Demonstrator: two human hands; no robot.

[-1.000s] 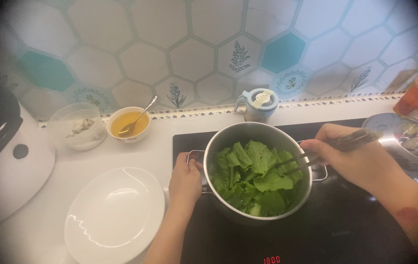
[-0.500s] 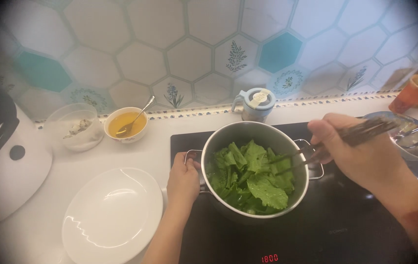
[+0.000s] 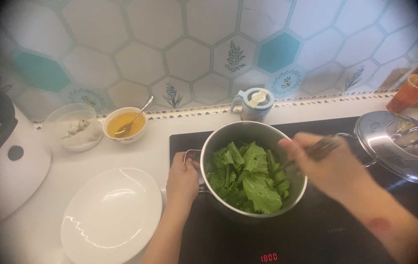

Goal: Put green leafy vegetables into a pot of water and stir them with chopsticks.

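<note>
A steel pot [image 3: 228, 132] full of green leafy vegetables [image 3: 249, 176] stands on a black induction hob [image 3: 316, 230]. My left hand [image 3: 182, 180] grips the pot's left handle. My right hand [image 3: 327, 164] is over the pot's right rim and holds dark chopsticks [image 3: 312, 151], their tips down among the leaves. The right hand is blurred by motion.
A white plate [image 3: 111, 215] lies left of the hob. Behind it stand a bowl of yellow liquid with a spoon [image 3: 125, 124] and a clear bowl [image 3: 72, 129]. A small lidded jug [image 3: 254, 103], a steel lid [image 3: 400, 146] at right, a white appliance [image 3: 3, 161] at left.
My right hand has moved left from the pot's right handle to over the rim, bringing the chopsticks into the leaves. The greens have shifted. The left hand stays on the handle.
</note>
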